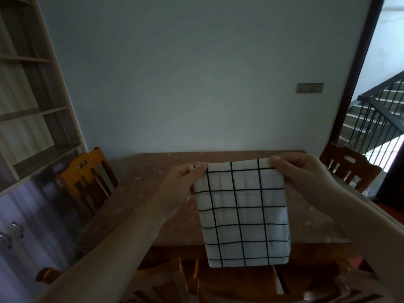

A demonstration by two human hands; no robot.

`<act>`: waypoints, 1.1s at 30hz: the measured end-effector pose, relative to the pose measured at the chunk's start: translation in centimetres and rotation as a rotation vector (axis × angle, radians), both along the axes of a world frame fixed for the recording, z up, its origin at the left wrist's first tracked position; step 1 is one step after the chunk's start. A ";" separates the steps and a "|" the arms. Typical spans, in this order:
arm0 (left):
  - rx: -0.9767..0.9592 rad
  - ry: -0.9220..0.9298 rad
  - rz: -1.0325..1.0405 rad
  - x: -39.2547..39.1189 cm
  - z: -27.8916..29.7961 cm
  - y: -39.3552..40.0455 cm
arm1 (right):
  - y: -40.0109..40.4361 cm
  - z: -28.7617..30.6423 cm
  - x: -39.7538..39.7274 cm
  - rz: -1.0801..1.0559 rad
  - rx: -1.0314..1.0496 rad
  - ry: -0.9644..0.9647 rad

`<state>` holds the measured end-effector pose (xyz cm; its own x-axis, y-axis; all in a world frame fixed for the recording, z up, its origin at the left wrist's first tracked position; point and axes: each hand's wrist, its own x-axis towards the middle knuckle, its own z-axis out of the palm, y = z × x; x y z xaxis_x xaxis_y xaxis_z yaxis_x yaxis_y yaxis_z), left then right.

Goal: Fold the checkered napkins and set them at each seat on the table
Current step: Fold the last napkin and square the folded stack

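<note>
Napkin (241, 213) in air above table (140, 193)

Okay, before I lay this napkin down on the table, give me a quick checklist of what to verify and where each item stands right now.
1. Left hand pinches the checkered napkin at its top left corner: ok.
2. Right hand pinches the top right corner: ok.
3. Top edge held level, cloth hanging flat without twists: ok.
4. Napkin folded to final size: cannot tell; a faint grid shows through, so it looks doubled, but the layers are not countable.
5. Table bare in front of the napkin: ok where visible; the part behind the cloth is hidden.
6. Chairs marking seats: left chair and right chair visible: ok.
</note>
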<state>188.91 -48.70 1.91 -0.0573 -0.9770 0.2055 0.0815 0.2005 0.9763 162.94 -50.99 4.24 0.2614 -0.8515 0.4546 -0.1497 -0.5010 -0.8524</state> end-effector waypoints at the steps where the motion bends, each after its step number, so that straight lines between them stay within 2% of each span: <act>1: 0.003 0.008 0.005 0.1 0.0 0.0 | 0.0 0.1 0.0 -0.009 -0.004 -0.013; 7: 0.063 0.165 0.025 0.3 0.4 -0.5 | 0.1 0.4 0.0 -0.057 -0.019 -0.007; 11: 0.052 0.175 0.012 0.0 0.5 -0.3 | 0.0 0.5 -0.2 -0.118 -0.023 0.044; 13: 0.020 0.109 0.026 -0.4 0.8 0.0 | -0.2 0.6 -0.4 -0.195 -0.102 0.259; 16: -0.104 -0.087 0.037 -1.5 1.2 0.3 | 0.5 1.4 1.2 -0.247 -0.222 0.599; 19: -0.217 -0.232 -0.020 -3.1 1.7 0.8 | 1.0 1.9 4.3 -0.225 -0.372 0.753; 24: -0.345 -0.247 0.103 -3.6 1.6 0.8 | 0.8 2.0 5.9 -0.265 -0.572 0.760; 27: -0.431 -0.332 0.178 -3.1 0.5 0.9 | 0.9 2.5 5.6 -0.254 -0.603 0.700; 30: -0.355 -0.367 0.139 -2.1 -1.1 1.7 | 0.1 4.1 4.4 -0.291 -0.602 0.605; 33: -0.276 -0.486 0.111 -0.2 -2.9 2.3 | -0.6 5.9 2.7 -0.324 -0.566 0.576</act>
<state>188.75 -46.44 -1.03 -0.1092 -0.8965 0.4294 -0.4003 0.4351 0.8065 165.67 -51.57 10.17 0.3648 -0.6098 0.7036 -0.6895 -0.6848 -0.2360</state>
